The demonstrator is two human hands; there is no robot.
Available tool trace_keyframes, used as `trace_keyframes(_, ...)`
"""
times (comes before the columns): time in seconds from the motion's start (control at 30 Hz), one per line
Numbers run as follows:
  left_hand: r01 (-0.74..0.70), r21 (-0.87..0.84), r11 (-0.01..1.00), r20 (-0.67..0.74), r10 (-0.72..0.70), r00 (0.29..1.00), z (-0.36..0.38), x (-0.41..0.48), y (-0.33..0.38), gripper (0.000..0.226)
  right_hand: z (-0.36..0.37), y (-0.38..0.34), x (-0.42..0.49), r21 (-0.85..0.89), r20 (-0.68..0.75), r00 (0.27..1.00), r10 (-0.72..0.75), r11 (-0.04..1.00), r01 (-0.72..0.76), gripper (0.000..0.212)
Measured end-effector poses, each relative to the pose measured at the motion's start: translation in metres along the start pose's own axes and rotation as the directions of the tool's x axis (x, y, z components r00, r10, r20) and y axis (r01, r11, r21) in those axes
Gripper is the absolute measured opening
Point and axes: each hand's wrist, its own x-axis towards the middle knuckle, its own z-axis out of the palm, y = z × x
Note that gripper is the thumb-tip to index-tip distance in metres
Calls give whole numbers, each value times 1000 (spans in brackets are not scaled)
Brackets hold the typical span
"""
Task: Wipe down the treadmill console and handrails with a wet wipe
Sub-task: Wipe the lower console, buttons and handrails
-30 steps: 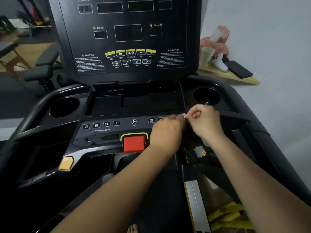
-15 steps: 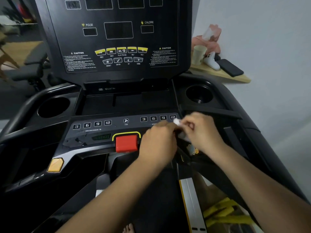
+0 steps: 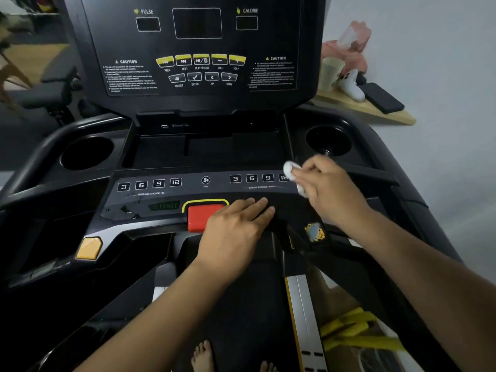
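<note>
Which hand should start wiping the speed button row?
Right. The right hand already holds the wet wipe and sits at the right end of the speed button row. The left hand is empty, lying flat beside the red stop button.

Well beyond the fingers, up to the right, a wooden shelf (image 3: 389, 114) against the wall carries a paper cup (image 3: 330, 73), a white controller (image 3: 350, 85), a black phone (image 3: 381, 98) and pink plastic (image 3: 349, 47). Yellow straps (image 3: 354, 331) lie below.
</note>
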Motion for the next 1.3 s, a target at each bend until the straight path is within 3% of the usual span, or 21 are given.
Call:
trace_keyframes(0.07, 7, -3, 1000, 5, -7, 1000, 1, -5, 1, 50, 5, 4, 21, -95, -38, 998, 45, 994, -49, 8)
trace_keyframes(0.3, 69, -38, 997, 13, -69, 998, 7, -9, 8, 52, 5, -25, -55, -133, 183, 959, -215, 961, 241, 36)
trace_keyframes(0.47, 76, -12, 997, 35, -76, 997, 6, -10, 8, 51, 0, -2, 15, -165, -7, 989, -145, 976, 142, 16)
trace_keyframes(0.67, 93, -41, 995, 1, -93, 996, 8, -11, 10, 52, -4, -2, -47, -198, 219, 888, -404, 873, 446, 31)
trace_keyframes(0.8, 60, -45, 997, 35, -58, 998, 6, -12, 7, 52, -5, 9, 11, -292, 56, 968, -244, 923, 250, 43)
trace_keyframes(0.87, 62, -45, 997, 25, -61, 998, 7, -11, 6, 52, 3, -4, 1, -282, 56, 989, -139, 948, 149, 52)
trace_keyframes(1.0, 80, -71, 994, 25, -79, 997, 6, -13, 10, 53, 14, -37, -68, -310, 181, 967, -177, 923, 227, 66)
trace_keyframes(1.07, 69, -51, 996, 30, -68, 997, 5, -13, 10, 53, 11, -31, -48, -373, 221, 963, -151, 900, 227, 62)
trace_keyframes(1.2, 57, -16, 998, 43, -56, 997, 6, -13, 9, 52, 11, -30, -2, -438, 167, 986, 10, 897, 65, 47)
trace_keyframes(1.3, 45, -11, 999, 37, -45, 998, 3, -16, 4, 51, 14, -50, -50, -356, 219, 975, -40, 927, 118, 47)
